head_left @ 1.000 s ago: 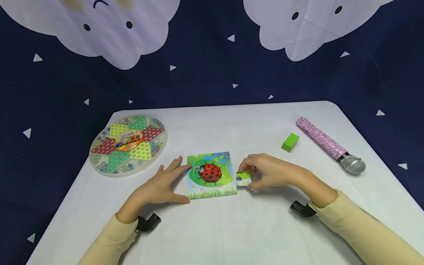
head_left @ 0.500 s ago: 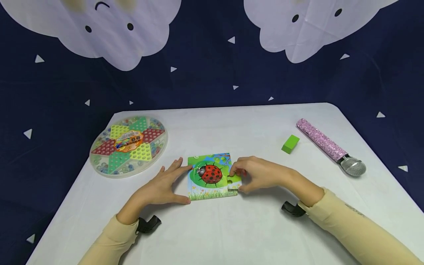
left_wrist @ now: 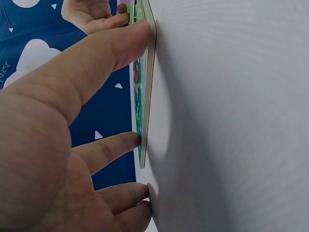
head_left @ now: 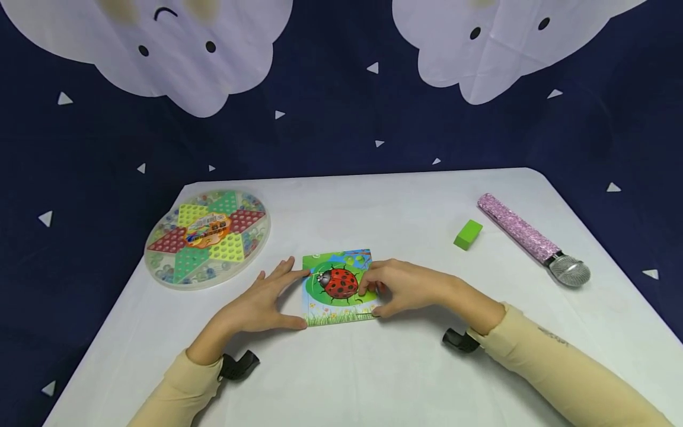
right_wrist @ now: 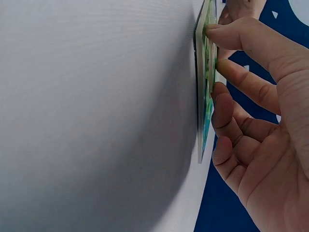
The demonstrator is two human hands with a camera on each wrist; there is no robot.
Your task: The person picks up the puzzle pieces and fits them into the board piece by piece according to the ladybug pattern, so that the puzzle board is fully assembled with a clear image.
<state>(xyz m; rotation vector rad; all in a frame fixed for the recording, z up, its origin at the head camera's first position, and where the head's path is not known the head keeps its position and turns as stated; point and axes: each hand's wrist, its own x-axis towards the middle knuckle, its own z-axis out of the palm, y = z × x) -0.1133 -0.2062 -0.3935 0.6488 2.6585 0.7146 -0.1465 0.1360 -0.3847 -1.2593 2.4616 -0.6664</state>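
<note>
A square jigsaw puzzle [head_left: 333, 284] with a red ladybug on a green leaf lies flat on the table. My left hand [head_left: 258, 302] steadies its left side, thumb at the near corner and index finger on the edge, fingers extended. From the right, my right hand [head_left: 411, 287] reaches over the board and pinches a small puzzle piece [right_wrist: 211, 72] between thumb and fingertips. In the right wrist view the piece sits on top of the board's face, over its right side. My fingers hide most of the piece in the head view.
A round Chinese checkers set [head_left: 208, 237] with marbles lies at the left back of the white table [head_left: 341, 373]. To the right are a green block [head_left: 468, 235] and a pink glitter microphone [head_left: 528, 234]. A dark blue cloth [head_left: 331, 130] hangs behind.
My right hand has moved left with the puzzle piece, from beside the puzzle's right edge to over the board. The left hand has stayed in place.
</note>
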